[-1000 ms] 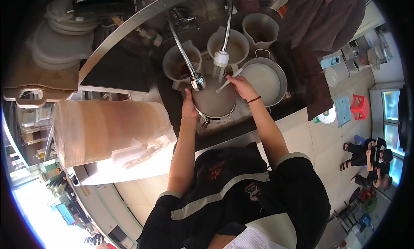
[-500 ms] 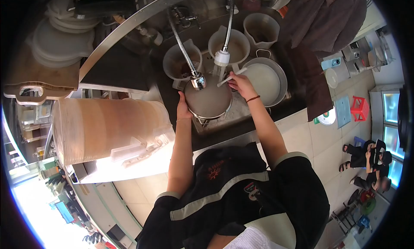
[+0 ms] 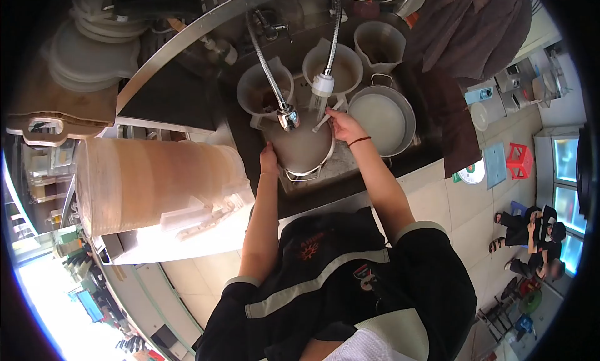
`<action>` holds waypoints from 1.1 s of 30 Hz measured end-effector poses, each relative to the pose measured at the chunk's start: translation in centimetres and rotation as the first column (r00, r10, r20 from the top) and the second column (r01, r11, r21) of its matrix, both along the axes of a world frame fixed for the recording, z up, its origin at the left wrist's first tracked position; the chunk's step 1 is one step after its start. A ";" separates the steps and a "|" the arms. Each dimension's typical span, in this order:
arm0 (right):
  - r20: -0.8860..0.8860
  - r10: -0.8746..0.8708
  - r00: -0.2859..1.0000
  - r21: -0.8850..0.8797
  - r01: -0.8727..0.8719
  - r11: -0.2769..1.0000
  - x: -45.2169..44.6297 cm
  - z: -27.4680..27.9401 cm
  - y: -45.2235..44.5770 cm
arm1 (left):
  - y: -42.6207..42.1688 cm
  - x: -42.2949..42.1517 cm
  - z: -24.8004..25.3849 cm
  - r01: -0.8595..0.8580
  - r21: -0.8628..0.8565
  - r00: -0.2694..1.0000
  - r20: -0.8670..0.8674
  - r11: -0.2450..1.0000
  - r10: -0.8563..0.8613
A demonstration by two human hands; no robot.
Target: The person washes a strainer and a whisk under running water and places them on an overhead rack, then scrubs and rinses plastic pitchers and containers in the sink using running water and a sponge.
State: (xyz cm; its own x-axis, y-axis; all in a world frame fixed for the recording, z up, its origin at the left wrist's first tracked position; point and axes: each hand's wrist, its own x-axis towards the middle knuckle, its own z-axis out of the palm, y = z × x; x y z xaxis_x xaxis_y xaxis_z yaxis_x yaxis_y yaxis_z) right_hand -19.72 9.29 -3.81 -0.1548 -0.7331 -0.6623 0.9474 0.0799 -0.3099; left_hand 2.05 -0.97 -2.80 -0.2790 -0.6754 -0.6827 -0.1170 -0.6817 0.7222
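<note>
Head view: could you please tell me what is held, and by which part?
The right grip holds the stick near its middle. The left grip is at the pot's side; any hold there is hidden.

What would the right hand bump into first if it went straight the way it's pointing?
Probably the water running from the white tap, just beyond the right hand and its white stick. One view leaves depth unclear, so it might miss the stream.
</note>
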 end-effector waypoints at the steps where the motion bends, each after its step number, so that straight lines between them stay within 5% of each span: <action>1: 0.042 -0.056 0.998 0.012 0.056 0.998 0.0 -2.1 -0.6 | 0.1 0.5 -1.6 0.001 -0.003 1.000 -0.001 1.000 -0.001; 3: 0.069 -0.129 0.989 0.042 0.126 0.991 0.8 -0.4 -1.2 | 0.2 1.8 -5.8 0.213 -0.140 0.960 -0.153 0.967 -0.234; 6: 0.051 -0.272 0.961 0.101 0.266 0.959 1.6 2.3 -1.5 | 3.9 0.5 1.7 0.347 -0.164 0.934 -0.031 0.924 -0.356; 8: 0.035 -0.346 0.938 0.118 0.340 0.933 1.8 2.3 -1.9 | 4.3 0.9 1.1 0.430 -0.234 0.894 -0.024 0.872 -0.447; 10: 0.015 -0.416 0.909 0.136 0.411 0.902 1.5 0.5 -2.3 | 4.4 1.4 -1.5 0.554 -0.511 0.796 0.095 0.658 -0.597; 12: -0.043 -0.496 0.867 0.099 0.498 0.862 0.6 -2.4 -2.7 | 4.7 0.8 0.4 0.544 -0.575 0.764 0.039 0.611 -0.644; 14: -0.016 -0.489 0.872 0.103 0.488 0.867 -0.1 -3.2 -2.7 | 4.8 0.2 1.1 0.598 -0.763 0.730 0.392 0.245 -0.560; 18: 0.040 -0.408 0.912 0.239 0.388 0.890 -0.5 -0.1 -2.3 | 3.8 -1.4 2.3 0.703 -0.624 0.704 0.542 0.341 -0.459; 20: 0.043 -0.334 0.942 0.191 0.320 0.928 -1.1 2.1 -1.6 | 2.1 -1.6 0.3 0.683 -0.375 0.708 0.551 0.626 -0.442; 21: 0.050 -0.256 0.965 0.142 0.247 0.958 -1.3 3.0 -1.2 | 1.1 -1.3 -2.8 0.658 -0.509 0.744 0.550 0.555 -0.379; 25: 0.092 -0.248 0.964 -0.026 0.251 0.968 -2.3 5.4 1.5 | 0.5 -1.8 -0.9 0.669 -0.532 0.734 0.585 0.519 -0.345; 29: -0.092 -0.335 0.938 0.048 0.340 0.939 -5.0 2.9 4.5 | 0.6 -2.1 0.2 0.547 -0.423 0.836 0.327 0.723 -0.441; 33: -0.278 -0.402 0.872 -0.080 0.396 0.915 -5.5 3.2 6.0 | 0.8 -2.9 1.3 0.452 -0.256 0.891 0.161 0.854 -0.424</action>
